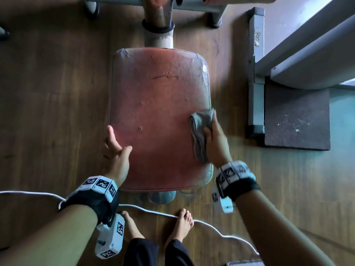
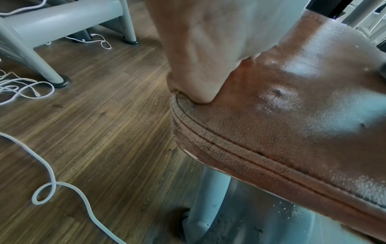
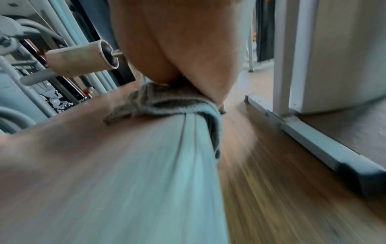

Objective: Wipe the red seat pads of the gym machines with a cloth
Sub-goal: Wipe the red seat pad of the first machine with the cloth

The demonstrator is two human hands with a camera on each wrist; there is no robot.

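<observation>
The right hand point(image 1: 215, 139) presses a bunched grey cloth point(image 1: 200, 131) onto the right edge of the red seat pad point(image 1: 157, 112), thumb curled over it, while the left hand point(image 1: 117, 150) grips the pad's left edge, thumb on top
</observation>
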